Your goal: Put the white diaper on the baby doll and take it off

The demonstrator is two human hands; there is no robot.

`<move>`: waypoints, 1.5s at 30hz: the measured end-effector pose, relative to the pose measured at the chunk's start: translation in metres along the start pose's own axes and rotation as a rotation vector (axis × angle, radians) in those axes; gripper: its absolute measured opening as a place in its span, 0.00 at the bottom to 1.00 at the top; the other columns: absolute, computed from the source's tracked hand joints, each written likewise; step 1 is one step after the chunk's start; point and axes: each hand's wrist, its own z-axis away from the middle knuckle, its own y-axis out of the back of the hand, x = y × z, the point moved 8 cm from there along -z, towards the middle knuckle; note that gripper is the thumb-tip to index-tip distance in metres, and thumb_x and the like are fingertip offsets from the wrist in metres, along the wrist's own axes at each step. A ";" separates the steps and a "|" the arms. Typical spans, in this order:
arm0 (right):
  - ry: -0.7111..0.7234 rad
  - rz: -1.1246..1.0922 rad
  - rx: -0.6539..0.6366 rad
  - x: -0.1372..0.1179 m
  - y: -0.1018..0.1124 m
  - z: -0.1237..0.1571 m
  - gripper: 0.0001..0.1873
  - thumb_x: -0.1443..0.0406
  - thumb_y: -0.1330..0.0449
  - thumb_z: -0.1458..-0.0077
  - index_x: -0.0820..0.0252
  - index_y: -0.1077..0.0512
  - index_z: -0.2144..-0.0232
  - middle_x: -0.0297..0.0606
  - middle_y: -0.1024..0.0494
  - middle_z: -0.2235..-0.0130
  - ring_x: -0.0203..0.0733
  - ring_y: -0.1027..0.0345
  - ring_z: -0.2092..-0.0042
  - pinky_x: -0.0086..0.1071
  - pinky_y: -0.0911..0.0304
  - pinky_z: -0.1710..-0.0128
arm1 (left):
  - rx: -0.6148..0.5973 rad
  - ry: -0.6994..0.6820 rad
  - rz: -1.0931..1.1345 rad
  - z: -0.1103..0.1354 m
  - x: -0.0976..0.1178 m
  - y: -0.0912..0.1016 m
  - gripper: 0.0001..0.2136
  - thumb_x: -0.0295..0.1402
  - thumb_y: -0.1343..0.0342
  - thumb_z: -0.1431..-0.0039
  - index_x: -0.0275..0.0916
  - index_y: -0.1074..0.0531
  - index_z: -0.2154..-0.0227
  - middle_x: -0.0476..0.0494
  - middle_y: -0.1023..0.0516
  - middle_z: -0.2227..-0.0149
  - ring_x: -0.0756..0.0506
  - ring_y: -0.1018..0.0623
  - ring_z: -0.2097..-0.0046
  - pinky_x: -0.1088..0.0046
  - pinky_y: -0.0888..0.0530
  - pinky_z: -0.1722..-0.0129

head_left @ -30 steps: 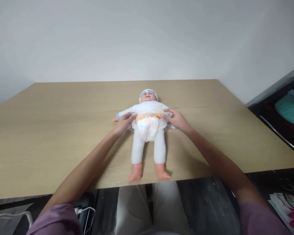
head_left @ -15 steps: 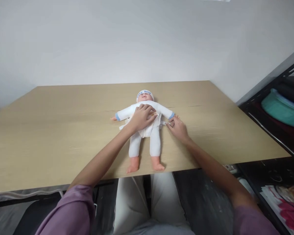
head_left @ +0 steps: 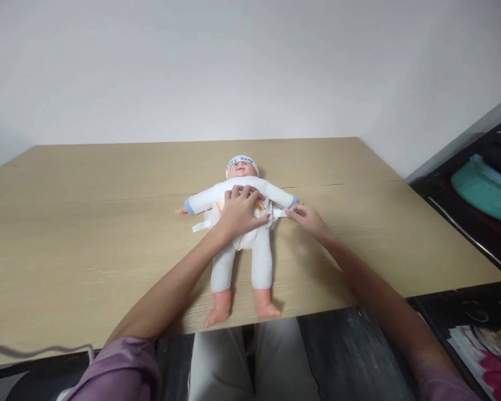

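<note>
A baby doll [head_left: 242, 262] in white clothes and a white cap lies on its back on the wooden table [head_left: 87, 223], feet at the near edge. A white diaper [head_left: 250, 238] with an orange print is round its waist. My left hand [head_left: 239, 213] lies flat on the doll's belly, fingers spread over the diaper's front. My right hand [head_left: 308, 218] pinches the diaper's white side tab [head_left: 279, 213] at the doll's right side. The other tab [head_left: 201, 226] lies loose on the table at the left.
A dark shelf [head_left: 463, 217] stands to the right with a teal bundle [head_left: 486, 189] on it. Printed papers [head_left: 488, 345] lie on the floor at the lower right. My legs in light trousers are below the table edge. A white wall is behind.
My left hand moved from the doll's side onto its belly and stays there. My right hand shifted outward and holds the side tab. The view drifted slightly.
</note>
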 end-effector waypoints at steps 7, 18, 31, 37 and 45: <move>0.125 0.022 -0.166 -0.064 -0.050 -0.035 0.17 0.49 0.38 0.37 0.54 0.26 0.70 0.30 0.24 0.70 0.41 0.32 0.66 0.35 0.38 0.63 | 0.021 0.051 0.030 -0.001 -0.001 -0.002 0.22 0.47 0.31 0.43 0.46 0.22 0.49 0.35 0.21 0.42 0.24 0.30 0.41 0.44 0.34 0.45; 0.482 0.181 0.053 -0.111 -0.060 0.025 0.18 0.53 0.45 0.24 0.52 0.21 0.45 0.45 0.20 0.40 0.53 0.29 0.36 0.51 0.36 0.32 | 0.079 -0.031 0.673 0.030 -0.044 0.038 0.23 0.46 0.39 0.31 0.44 0.31 0.38 0.36 0.25 0.36 0.36 0.25 0.34 0.58 0.29 0.33; 0.594 0.598 -0.056 -0.172 -0.133 0.019 0.12 0.58 0.41 0.26 0.53 0.20 0.50 0.45 0.20 0.49 0.56 0.29 0.45 0.50 0.35 0.41 | 0.088 0.389 0.038 0.119 -0.145 0.016 0.15 0.49 0.45 0.32 0.42 0.29 0.57 0.32 0.21 0.50 0.29 0.25 0.44 0.47 0.29 0.40; 0.480 0.733 -0.032 -0.159 -0.156 -0.015 0.09 0.58 0.29 0.36 0.54 0.20 0.58 0.43 0.21 0.55 0.57 0.30 0.50 0.47 0.36 0.49 | 0.046 0.481 0.145 0.123 -0.159 0.010 0.13 0.47 0.43 0.35 0.44 0.31 0.68 0.37 0.20 0.61 0.31 0.23 0.52 0.53 0.28 0.49; 0.482 0.672 -0.050 -0.150 -0.156 -0.021 0.14 0.58 0.30 0.38 0.56 0.23 0.53 0.43 0.18 0.53 0.57 0.29 0.51 0.46 0.37 0.48 | 0.161 0.432 0.801 0.093 -0.141 0.026 0.18 0.50 0.42 0.34 0.42 0.28 0.73 0.49 0.28 0.71 0.43 0.29 0.66 0.67 0.33 0.62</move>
